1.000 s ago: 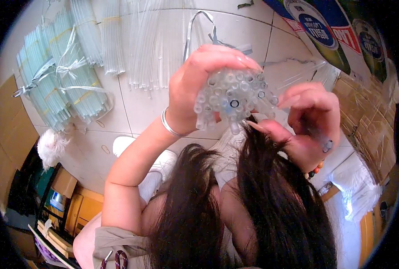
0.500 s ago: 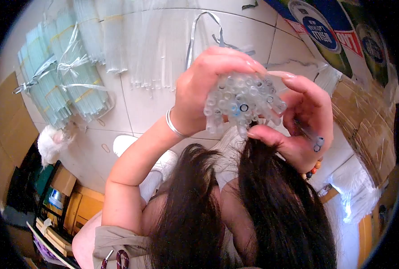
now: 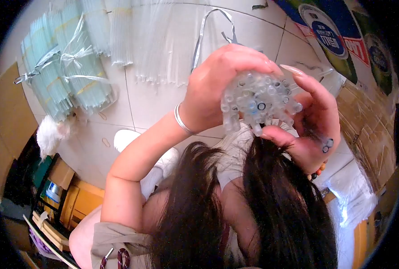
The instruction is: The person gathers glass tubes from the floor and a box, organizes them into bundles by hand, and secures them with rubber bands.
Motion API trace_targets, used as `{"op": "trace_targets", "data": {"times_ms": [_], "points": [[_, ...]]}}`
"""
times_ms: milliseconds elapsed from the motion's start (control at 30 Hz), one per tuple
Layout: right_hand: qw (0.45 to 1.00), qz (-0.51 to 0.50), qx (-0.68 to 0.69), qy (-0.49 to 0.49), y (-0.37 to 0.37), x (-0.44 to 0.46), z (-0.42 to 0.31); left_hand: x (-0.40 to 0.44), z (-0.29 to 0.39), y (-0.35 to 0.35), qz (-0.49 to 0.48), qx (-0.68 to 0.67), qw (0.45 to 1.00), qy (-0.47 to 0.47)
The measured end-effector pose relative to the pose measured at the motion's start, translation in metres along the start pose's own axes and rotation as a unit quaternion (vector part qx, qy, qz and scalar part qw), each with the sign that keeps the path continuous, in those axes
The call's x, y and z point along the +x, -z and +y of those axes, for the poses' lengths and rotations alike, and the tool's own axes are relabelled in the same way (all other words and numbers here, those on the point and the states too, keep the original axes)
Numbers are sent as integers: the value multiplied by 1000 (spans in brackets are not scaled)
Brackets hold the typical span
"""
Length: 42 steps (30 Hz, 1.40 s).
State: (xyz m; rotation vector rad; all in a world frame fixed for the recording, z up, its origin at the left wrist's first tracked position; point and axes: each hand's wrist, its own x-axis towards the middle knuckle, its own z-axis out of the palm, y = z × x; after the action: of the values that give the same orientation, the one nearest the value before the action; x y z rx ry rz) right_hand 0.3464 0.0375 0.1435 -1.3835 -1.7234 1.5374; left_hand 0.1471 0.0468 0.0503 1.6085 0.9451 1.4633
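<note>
Tubes, clear and bundled, are gripped mid-scene by the closed left hand, while the forefinger of the half-curled right hand, loose tubes held at its palm, has been raised toward their far edge, leaving them flanked from both sides.

Pale tiled floor with thin joints, brown cardboard along the right, orange wooden furniture at lower left

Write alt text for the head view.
Left hand's grip holds a bundle of clear tubes, ends facing the camera; the right hand's grip curves beside it, two tube ends at its palm. Tied bundles lie on tiled floor.
</note>
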Motion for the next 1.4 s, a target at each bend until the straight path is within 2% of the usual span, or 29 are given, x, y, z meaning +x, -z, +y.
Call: {"op": "trace_targets", "data": {"times_ms": [233, 800, 900, 1067, 1133, 1167, 1267, 1400], "points": [[999, -32, -10, 7, 1, 4, 2, -3, -1, -5, 17, -7, 1000, 22], [1000, -16, -16, -6, 2, 1, 4, 1, -1, -5, -4, 2, 1000, 16], [999, -18, -31, -8, 5, 1, 5, 2, 0, 3, -65, 6, 998, 6], [1000, 15, -21, -12, 1, 0, 1, 5, 2, 4, -71, 23, 997, -2], [997, 35, -47, 53, 1, 1, 2, 6, 3, 3, -74, 34, 997, -5], [988, 37, -82, 122, 4, 3, 6, 6, 1, 3, -74, 38, 996, -4], [945, 141, -153, 252, -10, 9, 9, 1, -7, -2, -55, 34, 998, 2], [951, 174, -161, 200, -19, 9, -2, 4, -5, -4, -27, 68, 997, -7]]}}
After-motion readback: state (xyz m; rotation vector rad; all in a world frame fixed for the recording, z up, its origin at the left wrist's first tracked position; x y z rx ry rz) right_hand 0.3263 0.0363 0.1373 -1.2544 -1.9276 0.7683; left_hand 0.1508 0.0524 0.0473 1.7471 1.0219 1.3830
